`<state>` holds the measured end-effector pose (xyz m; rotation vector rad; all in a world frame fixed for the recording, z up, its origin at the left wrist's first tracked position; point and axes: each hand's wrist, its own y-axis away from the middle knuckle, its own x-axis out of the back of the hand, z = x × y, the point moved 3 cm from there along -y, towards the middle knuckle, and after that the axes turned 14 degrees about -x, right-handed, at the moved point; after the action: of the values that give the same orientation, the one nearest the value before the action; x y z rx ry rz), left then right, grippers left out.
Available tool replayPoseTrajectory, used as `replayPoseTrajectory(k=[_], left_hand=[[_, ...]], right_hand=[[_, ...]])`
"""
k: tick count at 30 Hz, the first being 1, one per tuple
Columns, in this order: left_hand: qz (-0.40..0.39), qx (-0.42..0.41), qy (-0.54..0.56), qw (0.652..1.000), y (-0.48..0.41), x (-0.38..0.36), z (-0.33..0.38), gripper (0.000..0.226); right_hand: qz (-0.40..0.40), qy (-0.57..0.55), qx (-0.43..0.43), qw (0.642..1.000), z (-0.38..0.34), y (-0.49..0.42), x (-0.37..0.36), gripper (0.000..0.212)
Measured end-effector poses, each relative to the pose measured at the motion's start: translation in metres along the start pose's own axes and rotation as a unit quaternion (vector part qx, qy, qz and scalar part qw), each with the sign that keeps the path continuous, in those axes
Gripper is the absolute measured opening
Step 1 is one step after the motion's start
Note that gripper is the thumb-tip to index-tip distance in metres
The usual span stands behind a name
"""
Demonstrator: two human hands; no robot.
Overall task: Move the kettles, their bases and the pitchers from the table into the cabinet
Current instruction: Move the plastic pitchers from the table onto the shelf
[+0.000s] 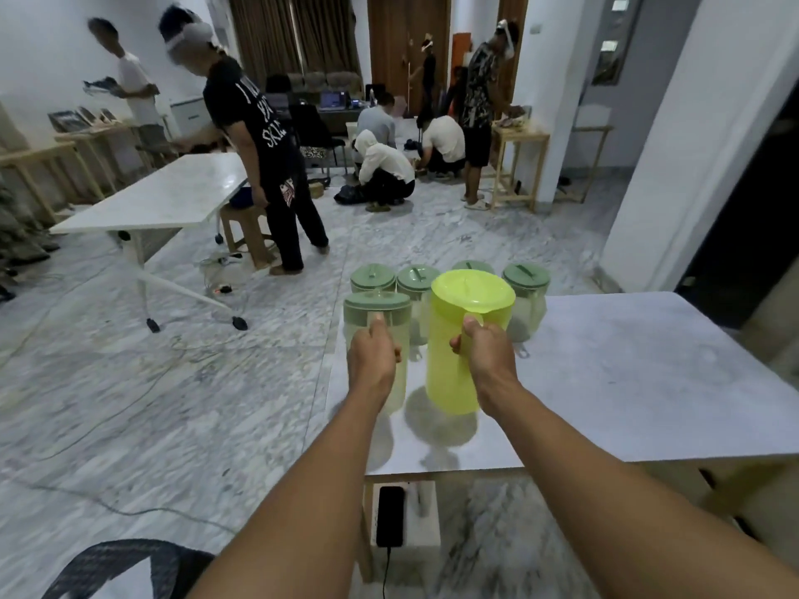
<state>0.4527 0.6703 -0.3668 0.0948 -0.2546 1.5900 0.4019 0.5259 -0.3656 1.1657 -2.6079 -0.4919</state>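
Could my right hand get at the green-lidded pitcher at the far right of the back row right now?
Probably not: the right hand already grips the yellow pitcher, which hangs before that far-right pitcher.

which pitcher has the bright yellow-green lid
The pitcher in the right hand, bright yellow-green all over. The pitcher in the left hand and the four behind have dull green lids on pale clear bodies.

The yellow pitcher [458,365] is translucent glossy plastic, the clear pitcher [400,389] frosted plastic with a matt green lid [376,299], the table [648,382] smooth marble-look.
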Motion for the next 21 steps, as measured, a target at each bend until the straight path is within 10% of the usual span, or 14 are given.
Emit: replayPoseTrajectory(k=[9, 21], left_hand=[[-0.092, -0.125, 0.078, 0.985, 0.089, -0.131, 0.163, 0.073], [-0.369, -0.254, 0.252, 0.858, 0.392, -0.358, 0.381, 0.070]], right_hand=[[0.283, -0.109, 0.092, 0.948, -0.087, 0.071, 0.224, 0.040], [0.712, -0.139, 0.151, 0.671, -0.119, 0.268, 0.585, 0.057]])
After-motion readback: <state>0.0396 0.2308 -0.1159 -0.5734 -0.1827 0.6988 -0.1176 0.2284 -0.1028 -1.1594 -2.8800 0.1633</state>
